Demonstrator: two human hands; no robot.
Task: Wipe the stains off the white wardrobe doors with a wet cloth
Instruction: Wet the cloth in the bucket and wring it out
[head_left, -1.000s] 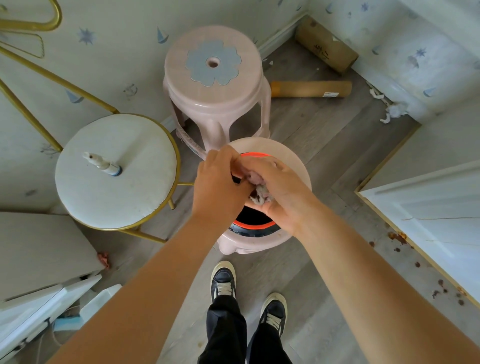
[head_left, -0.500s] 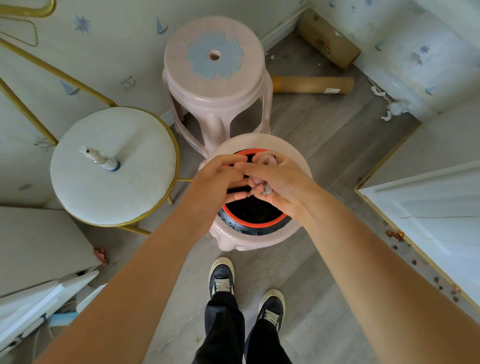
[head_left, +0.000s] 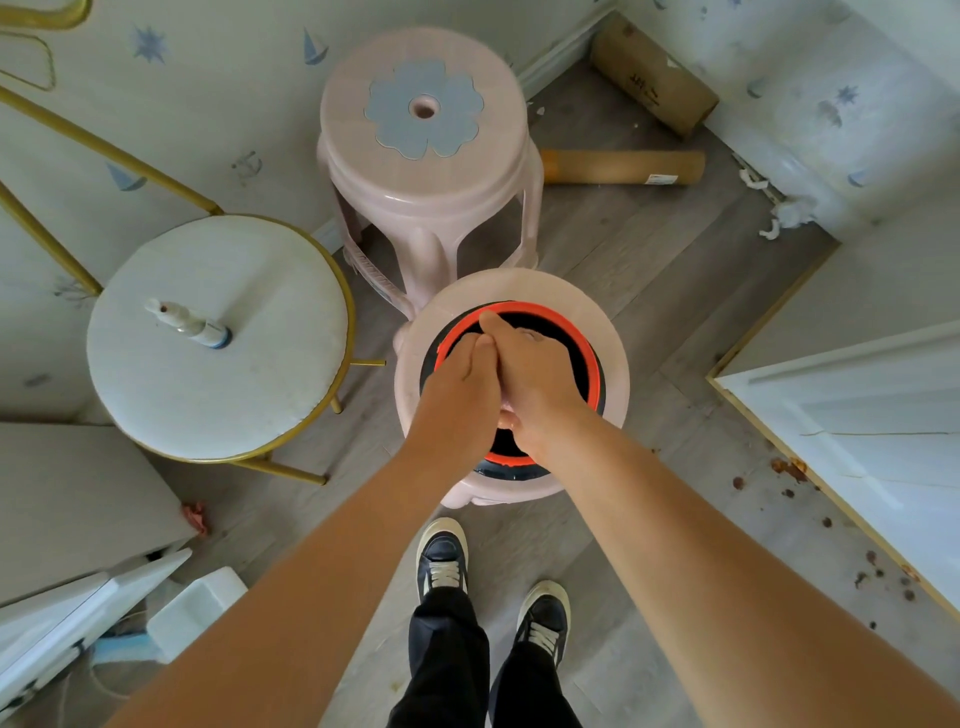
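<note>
A bottle (head_left: 189, 325) is on the white stool (head_left: 234, 395), left. In the middle, left hand (head_left: 457, 384) and right hand (head_left: 535, 374) touch over the bucket (head_left: 596, 364). I cannot tell if their fingers (head_left: 493, 326) hold the cloth; it is hidden. The door (head_left: 857, 441) is right.

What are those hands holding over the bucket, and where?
Cannot tell: left hand and right hand press together above the bucket, hiding anything between them.

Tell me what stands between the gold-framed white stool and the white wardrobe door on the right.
In the head view, a pink stool carrying an orange-rimmed black basin, with the left hand and right hand clenched together over it; then floor.
</note>
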